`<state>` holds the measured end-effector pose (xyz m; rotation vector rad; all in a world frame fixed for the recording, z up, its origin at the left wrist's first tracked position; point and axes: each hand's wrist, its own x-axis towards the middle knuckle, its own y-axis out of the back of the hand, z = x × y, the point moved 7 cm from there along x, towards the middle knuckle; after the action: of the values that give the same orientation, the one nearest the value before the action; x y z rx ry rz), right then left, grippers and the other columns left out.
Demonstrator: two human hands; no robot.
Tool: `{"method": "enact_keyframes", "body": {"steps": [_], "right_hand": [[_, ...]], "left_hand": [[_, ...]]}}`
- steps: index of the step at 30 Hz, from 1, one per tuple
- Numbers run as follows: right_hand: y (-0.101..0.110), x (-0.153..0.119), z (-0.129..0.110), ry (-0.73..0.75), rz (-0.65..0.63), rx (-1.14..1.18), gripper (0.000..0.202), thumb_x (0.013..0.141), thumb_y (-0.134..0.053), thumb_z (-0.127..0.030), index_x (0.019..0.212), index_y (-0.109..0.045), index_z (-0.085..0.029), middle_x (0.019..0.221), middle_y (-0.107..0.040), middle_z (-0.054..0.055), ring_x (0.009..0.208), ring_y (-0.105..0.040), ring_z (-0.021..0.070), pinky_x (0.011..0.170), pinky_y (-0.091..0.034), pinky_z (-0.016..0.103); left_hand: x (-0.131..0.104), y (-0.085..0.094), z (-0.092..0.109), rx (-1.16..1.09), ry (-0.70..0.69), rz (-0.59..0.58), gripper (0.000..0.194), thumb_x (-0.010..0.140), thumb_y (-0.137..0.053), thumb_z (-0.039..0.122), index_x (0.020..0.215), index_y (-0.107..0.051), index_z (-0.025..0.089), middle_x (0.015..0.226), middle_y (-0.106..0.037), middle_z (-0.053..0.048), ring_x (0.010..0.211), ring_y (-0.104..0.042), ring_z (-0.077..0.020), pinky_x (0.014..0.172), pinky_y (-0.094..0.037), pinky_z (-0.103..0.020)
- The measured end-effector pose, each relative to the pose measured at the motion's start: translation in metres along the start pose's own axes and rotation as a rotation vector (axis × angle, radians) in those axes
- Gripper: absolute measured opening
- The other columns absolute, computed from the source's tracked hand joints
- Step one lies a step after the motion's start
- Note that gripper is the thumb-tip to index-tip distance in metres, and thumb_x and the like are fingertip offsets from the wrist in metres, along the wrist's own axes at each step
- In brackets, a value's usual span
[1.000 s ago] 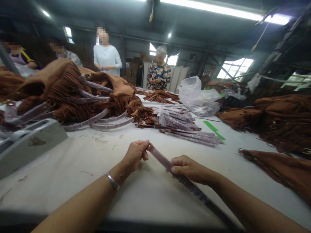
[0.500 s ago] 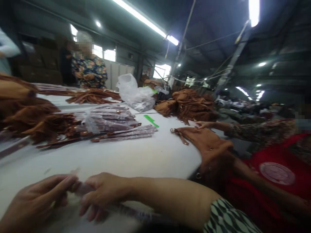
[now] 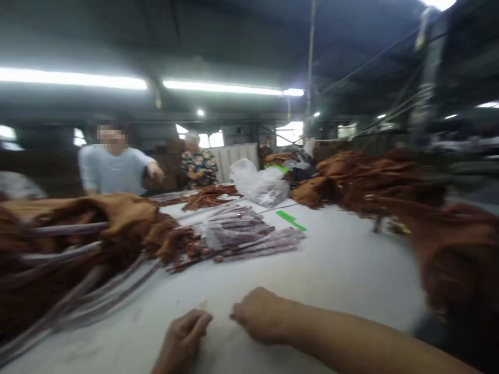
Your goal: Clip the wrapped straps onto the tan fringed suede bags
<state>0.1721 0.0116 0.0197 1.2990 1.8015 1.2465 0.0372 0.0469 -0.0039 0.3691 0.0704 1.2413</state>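
My left hand (image 3: pixel 183 337) is low in the head view, over the white table (image 3: pixel 335 275). Its thumb and index finger are pinched together; anything between them is too blurred to make out. Just to its right, a small gap away, is my right hand (image 3: pixel 259 314), knuckles up and fingers curled under. What those fingers hold, if anything, is hidden. Beyond both hands lies a bundle of plastic-wrapped straps (image 3: pixel 237 236) with brown ends. A bright green flat piece (image 3: pixel 290 219) rests on the tabletop behind it.
Brown bags (image 3: pixel 128 218) with long wrapped straps are heaped at left, and more brown bags (image 3: pixel 362 176) at right. A clear plastic bag (image 3: pixel 259 182) stands at the back. One person (image 3: pixel 113 166) in light blue and another (image 3: pixel 198 163) in a floral top are across the table.
The view has swung left and the left-hand bag heap now shows more. My hands have moved apart; the pale wrapped piece seen between them earlier no longer shows.
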Motion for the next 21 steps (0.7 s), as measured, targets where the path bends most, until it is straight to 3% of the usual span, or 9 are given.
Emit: {"method": "enact_keyframes", "body": {"steps": [1,3,8,11,14,18,21], "right_hand": [[0.013,-0.004,0.01,0.004,0.046,-0.132,0.02,0.078,-0.047,-0.035,0.067,-0.062,-0.03,0.062,-0.064,0.005,0.068,-0.062,0.0233,0.06,-0.041,0.035],[0.028,-0.009,0.028,0.078,0.073,-0.178,0.03,0.084,-0.037,-0.029,0.081,-0.067,-0.024,0.073,-0.067,0.013,0.07,-0.064,0.0253,0.06,-0.041,0.036],[0.031,-0.019,0.076,-0.046,0.077,-0.246,0.041,0.082,-0.029,-0.012,0.1,-0.064,-0.02,0.095,-0.067,0.014,0.085,-0.063,0.0292,0.073,-0.045,0.039],[0.028,-0.017,0.086,-0.074,0.097,-0.227,0.047,0.078,-0.03,-0.006,0.109,-0.061,-0.022,0.108,-0.064,0.013,0.095,-0.06,0.0281,0.081,-0.043,0.04],[0.031,-0.002,0.086,-0.016,0.1,-0.189,0.041,0.081,-0.03,-0.009,0.104,-0.061,-0.023,0.101,-0.066,0.012,0.091,-0.062,0.0282,0.076,-0.044,0.038],[0.049,0.018,0.092,0.05,0.191,-0.14,0.034,0.089,-0.027,-0.021,0.093,-0.06,-0.022,0.086,-0.068,0.011,0.079,-0.064,0.0285,0.067,-0.043,0.037],[0.047,0.023,0.113,0.042,0.206,-0.105,0.037,0.089,-0.024,-0.019,0.101,-0.059,-0.019,0.091,-0.068,0.012,0.082,-0.064,0.0278,0.069,-0.044,0.036]], "left_hand": [[-0.005,0.015,-0.005,0.002,0.03,0.071,0.048,0.061,-0.058,0.065,0.05,-0.056,0.018,0.043,-0.044,0.002,0.034,-0.033,-0.0074,0.032,-0.026,-0.02],[-0.007,0.027,-0.015,-0.034,0.061,0.151,0.046,0.062,-0.06,0.061,0.055,-0.057,0.015,0.043,-0.042,0.003,0.032,-0.033,-0.0063,0.032,-0.022,-0.019],[0.009,0.014,-0.022,-0.114,0.115,0.28,0.047,0.061,-0.06,0.06,0.054,-0.051,0.015,0.041,-0.039,0.004,0.026,-0.028,-0.0046,0.028,-0.018,-0.019],[0.028,-0.003,-0.001,-0.106,0.126,0.246,0.038,0.061,-0.063,0.051,0.057,-0.051,0.015,0.043,-0.044,0.004,0.026,-0.03,-0.0048,0.028,-0.02,-0.019],[0.056,-0.019,0.035,-0.111,0.079,0.203,0.03,0.064,-0.062,0.043,0.063,-0.053,0.014,0.046,-0.046,0.003,0.028,-0.032,-0.0052,0.029,-0.023,-0.02],[0.096,-0.043,0.072,-0.13,-0.046,0.316,0.025,0.073,-0.053,0.039,0.071,-0.054,0.014,0.054,-0.047,0.003,0.039,-0.039,-0.0066,0.04,-0.031,-0.021],[0.113,-0.072,0.075,-0.098,-0.199,0.38,0.02,0.077,-0.05,0.033,0.073,-0.055,0.014,0.061,-0.049,0.001,0.057,-0.045,-0.0102,0.056,-0.037,-0.023]]}}
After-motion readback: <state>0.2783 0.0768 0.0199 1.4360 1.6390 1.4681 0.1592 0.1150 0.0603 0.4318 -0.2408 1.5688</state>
